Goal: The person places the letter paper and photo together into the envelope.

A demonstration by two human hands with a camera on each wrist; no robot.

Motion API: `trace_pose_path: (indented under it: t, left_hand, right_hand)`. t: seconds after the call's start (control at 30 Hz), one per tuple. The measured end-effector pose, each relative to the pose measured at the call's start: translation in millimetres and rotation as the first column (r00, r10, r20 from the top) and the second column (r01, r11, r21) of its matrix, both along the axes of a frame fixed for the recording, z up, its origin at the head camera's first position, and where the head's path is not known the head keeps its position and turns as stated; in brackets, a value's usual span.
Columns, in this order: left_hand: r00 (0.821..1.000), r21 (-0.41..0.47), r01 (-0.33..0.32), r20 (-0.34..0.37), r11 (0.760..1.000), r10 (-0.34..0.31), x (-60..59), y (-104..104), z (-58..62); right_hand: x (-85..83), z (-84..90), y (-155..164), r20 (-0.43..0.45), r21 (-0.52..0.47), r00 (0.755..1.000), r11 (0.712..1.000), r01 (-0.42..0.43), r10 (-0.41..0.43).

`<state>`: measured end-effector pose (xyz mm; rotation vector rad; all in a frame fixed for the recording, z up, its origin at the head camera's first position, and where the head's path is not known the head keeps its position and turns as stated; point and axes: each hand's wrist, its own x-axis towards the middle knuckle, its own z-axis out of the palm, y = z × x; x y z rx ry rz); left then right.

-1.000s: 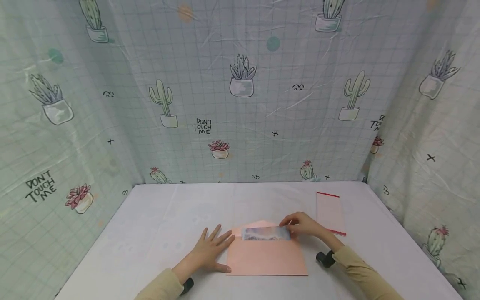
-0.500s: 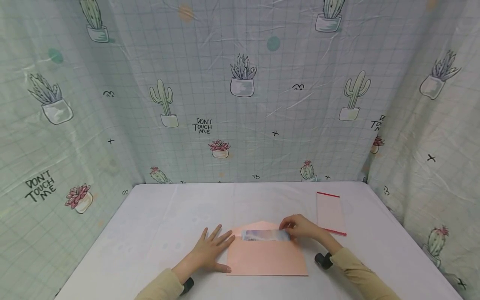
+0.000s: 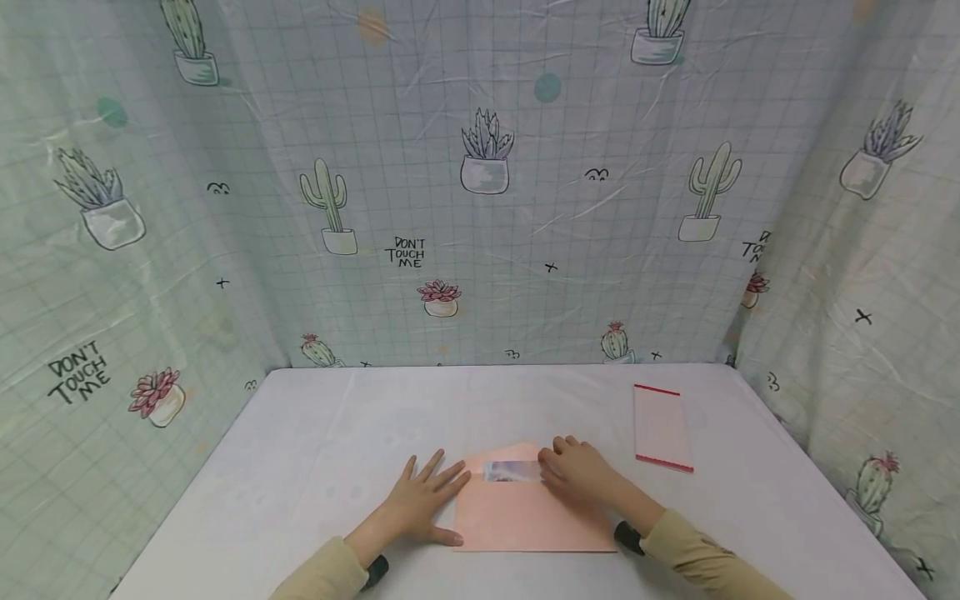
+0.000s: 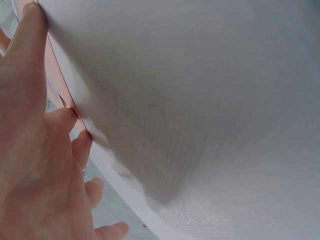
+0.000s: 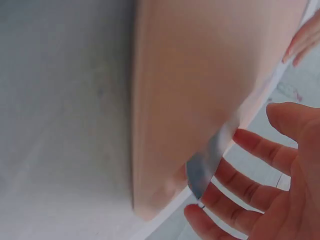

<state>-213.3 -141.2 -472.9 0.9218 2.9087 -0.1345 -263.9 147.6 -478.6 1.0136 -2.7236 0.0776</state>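
A cactus-print curtain [image 3: 525, 225] hangs round the far edge and sides of the white surface [image 3: 330, 417]. On that surface, near the person, lies the peach paper envelope [image 3: 525, 518], its pointed flap [image 3: 517, 451] laid back on the far side so the mouth faces away from the person. The left hand [image 3: 423, 500] grasps nothing: its fingers are spread, with the thumb and nearest fingertips touching the envelope's left edge, apparently steadying it. The right hand [image 3: 581, 471] is over the right part of the mouth; in the right wrist view its thumb stands apart from the fingers, so it looks released rather than pinching, with fingertips at the far edge of the card. How hard they press I cannot tell. Off to the right, well apart from the envelope, lies a clear plastic bag [image 3: 662, 427] with red strips at both ends. Smallest to show is the printed card [image 3: 512, 472], a strip of it standing out of the mouth, its right end hidden behind the right hand.

The step in hand seems to be sliding the card into the envelope. The next move likely calls for an even push toward the person, keeping the card level, until its edge clears the mouth.
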Motion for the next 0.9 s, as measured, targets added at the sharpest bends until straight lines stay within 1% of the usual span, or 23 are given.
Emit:
trace_pose_path:
  t: [0.13, 0.3, 0.4, 0.53, 0.77, 0.9]
  left_hand:
    - [1.0, -0.007, -0.001, -0.004, 1.0, 0.001, 0.0, 0, 0.4]
    - [1.0, -0.016, 0.0, -0.009, 1.0, 0.0, -0.1, 0, 0.8]
    - [1.0, -0.017, 0.0, -0.011, 1.0, -0.001, -0.2, 0, 0.9]
    - [1.0, -0.02, -0.001, -0.012, 1.0, 0.001, -0.6, 0, 0.8]
    - [1.0, -0.018, 0.005, -0.021, 1.0, -0.006, -1.0, 0, -0.5]
    - [1.0, -0.016, 0.004, -0.028, 1.0, -0.005, -1.3, 0, -1.1]
  right_hand:
    - [2.0, -2.0, -6, -0.074, 0.063, 0.997, 0.998, -0.016, 0.021]
    - [0.8, -6.5, -10, -0.136, 0.122, 0.99, 0.992, -0.024, 0.041]
    - [0.0, -8.2, -12, -0.137, 0.132, 0.989, 0.991, -0.03, 0.048]
    - [-0.7, -7.6, -14, -0.111, 0.142, 0.993, 0.989, -0.034, 0.05]
    - [3.6, -1.8, -16, -0.142, 0.148, 0.988, 0.988, -0.04, 0.061]
    - [5.7, 0.6, -16, -0.136, 0.151, 0.989, 0.988, -0.041, 0.062]
